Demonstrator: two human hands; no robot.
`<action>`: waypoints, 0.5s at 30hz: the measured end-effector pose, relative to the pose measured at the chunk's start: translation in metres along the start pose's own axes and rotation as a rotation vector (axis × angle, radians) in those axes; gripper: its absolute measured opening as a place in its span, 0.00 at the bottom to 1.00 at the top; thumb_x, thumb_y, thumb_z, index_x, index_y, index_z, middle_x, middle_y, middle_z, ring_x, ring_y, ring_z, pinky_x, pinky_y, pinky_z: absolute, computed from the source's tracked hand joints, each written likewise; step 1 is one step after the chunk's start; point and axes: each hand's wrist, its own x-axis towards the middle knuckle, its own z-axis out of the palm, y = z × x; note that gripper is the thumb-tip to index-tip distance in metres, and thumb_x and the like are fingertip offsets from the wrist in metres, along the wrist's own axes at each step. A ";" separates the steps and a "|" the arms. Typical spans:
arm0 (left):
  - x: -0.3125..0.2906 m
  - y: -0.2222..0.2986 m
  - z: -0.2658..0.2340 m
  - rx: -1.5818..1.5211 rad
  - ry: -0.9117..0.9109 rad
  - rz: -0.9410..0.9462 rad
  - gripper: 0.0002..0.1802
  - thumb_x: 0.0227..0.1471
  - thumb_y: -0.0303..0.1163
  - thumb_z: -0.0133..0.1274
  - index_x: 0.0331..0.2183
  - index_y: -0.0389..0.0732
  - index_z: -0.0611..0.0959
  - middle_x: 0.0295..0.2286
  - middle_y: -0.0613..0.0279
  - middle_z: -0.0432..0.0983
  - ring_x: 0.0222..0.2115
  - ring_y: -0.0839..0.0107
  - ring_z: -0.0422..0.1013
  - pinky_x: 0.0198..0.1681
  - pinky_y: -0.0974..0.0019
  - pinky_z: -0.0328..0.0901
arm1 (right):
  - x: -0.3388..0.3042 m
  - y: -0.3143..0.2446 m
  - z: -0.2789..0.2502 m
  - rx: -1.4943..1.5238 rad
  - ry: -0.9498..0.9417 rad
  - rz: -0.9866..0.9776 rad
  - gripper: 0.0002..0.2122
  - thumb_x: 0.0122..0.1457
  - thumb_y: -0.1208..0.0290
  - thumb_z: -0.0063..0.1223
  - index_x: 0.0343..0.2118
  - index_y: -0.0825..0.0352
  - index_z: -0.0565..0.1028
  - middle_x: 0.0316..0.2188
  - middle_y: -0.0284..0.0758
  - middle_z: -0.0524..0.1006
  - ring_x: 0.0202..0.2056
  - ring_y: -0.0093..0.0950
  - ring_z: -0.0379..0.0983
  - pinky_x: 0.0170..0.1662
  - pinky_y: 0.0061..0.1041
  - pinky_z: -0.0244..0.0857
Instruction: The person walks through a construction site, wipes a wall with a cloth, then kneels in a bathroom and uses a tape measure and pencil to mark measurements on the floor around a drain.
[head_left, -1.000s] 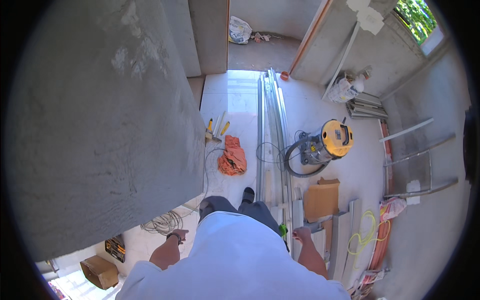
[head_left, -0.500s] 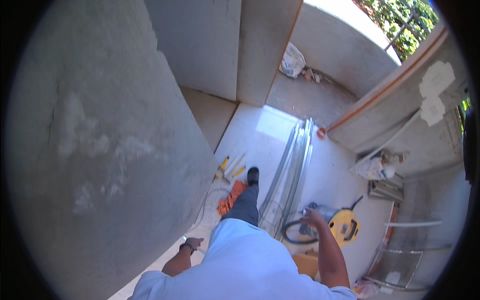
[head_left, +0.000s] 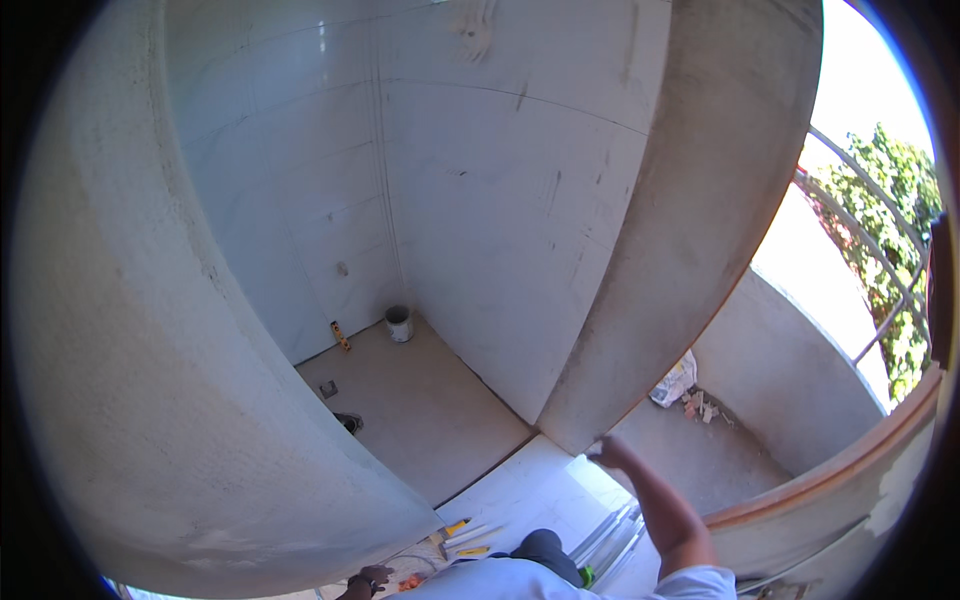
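Observation:
My right hand (head_left: 610, 455) is stretched forward over the floor near the foot of the grey wall end. Its fingers are curled, with a small pale spot at them that I cannot make out. Down by the lower edge is my left hand (head_left: 374, 578), with a dark band at the wrist; its fingers look loosely spread and nothing shows in them. Beside it lie an orange cloth (head_left: 411, 581), partly cut off, and yellow-handled hand tools (head_left: 455, 528). Long metal profiles (head_left: 612, 540) lie on the white floor below my right forearm.
Ahead is a white-tiled recess with a bucket (head_left: 398, 323), a yellow spirit level (head_left: 341, 336) and a dark drain hole (head_left: 349, 422). A rough grey wall (head_left: 230, 430) stands close on the left. Right, past the wall end, are a white sack (head_left: 675, 380) and rubble (head_left: 703, 407).
My view has swung up and forward, bringing the tiled recess into sight and losing the yellow vacuum cleaner. My right arm now reaches farther forward; my left hand sits lower in view.

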 end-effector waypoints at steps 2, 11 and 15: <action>0.001 0.002 0.010 -0.123 0.066 -0.019 0.37 0.53 0.55 0.56 0.61 0.50 0.73 0.60 0.62 0.69 0.57 0.60 0.68 0.58 0.53 0.63 | 0.079 -0.069 -0.099 -0.205 0.108 -0.193 0.36 0.52 0.57 0.67 0.62 0.64 0.68 0.53 0.53 0.75 0.55 0.49 0.72 0.59 0.43 0.65; -0.026 0.058 0.098 -0.375 0.154 -0.301 0.35 0.54 0.51 0.56 0.60 0.48 0.74 0.58 0.63 0.71 0.55 0.62 0.70 0.54 0.53 0.65 | 0.322 -0.441 -0.456 -0.196 0.602 -0.721 0.44 0.52 0.52 0.67 0.69 0.59 0.57 0.58 0.58 0.66 0.59 0.51 0.65 0.60 0.45 0.64; -0.025 0.136 0.126 -0.500 0.185 -0.283 0.33 0.55 0.49 0.57 0.60 0.48 0.74 0.58 0.64 0.72 0.53 0.63 0.71 0.52 0.53 0.66 | 0.381 -0.568 -0.547 0.139 0.759 -0.920 0.45 0.48 0.48 0.70 0.67 0.60 0.61 0.59 0.64 0.63 0.63 0.55 0.59 0.63 0.43 0.60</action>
